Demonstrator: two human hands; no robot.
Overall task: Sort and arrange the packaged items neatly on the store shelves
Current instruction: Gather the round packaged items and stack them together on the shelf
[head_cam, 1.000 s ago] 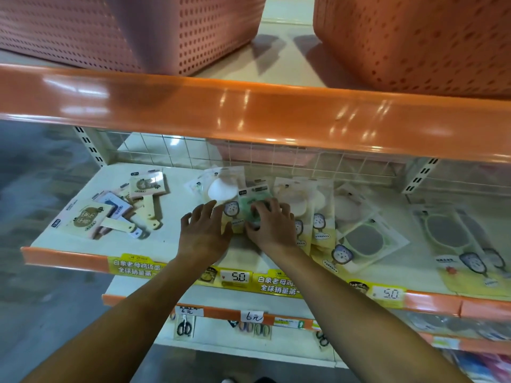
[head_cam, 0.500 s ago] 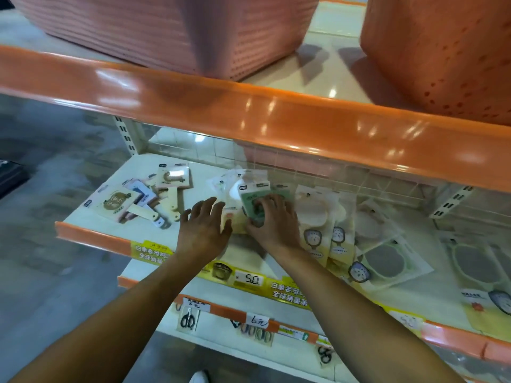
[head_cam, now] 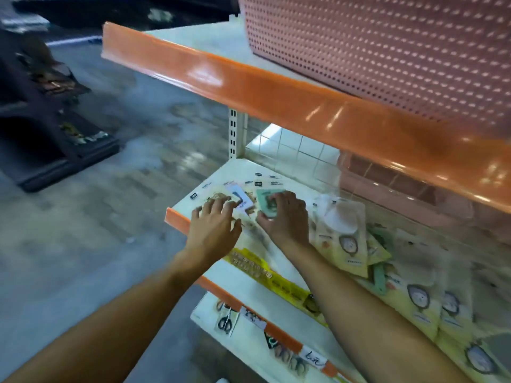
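Both hands are on the middle shelf (head_cam: 221, 275), near its left end. My right hand (head_cam: 284, 217) grips a small green packaged item (head_cam: 266, 201), fingers curled over its top. My left hand (head_cam: 214, 225) lies flat with spread fingers on the cream packets with wooden-handled items (head_cam: 218, 196) at the shelf's left end. A white and blue packet (head_cam: 240, 197) lies between the hands. To the right lie clear packets with round white pads (head_cam: 341, 225) and yellow card bottoms, overlapping each other.
An orange-edged upper shelf (head_cam: 276, 92) overhangs the work area and carries a pink perforated basket (head_cam: 373, 51). A wire grid backs the middle shelf. Below hangs a lower shelf with scissors packs (head_cam: 225, 322) and price tags. Grey floor and a dark display stand (head_cam: 49, 128) lie to the left.
The view swung left and down. Both hands moved left along the shelf; my right hand carried the green packet to the pile of wooden-handled packets, and my left hand now rests on that pile.
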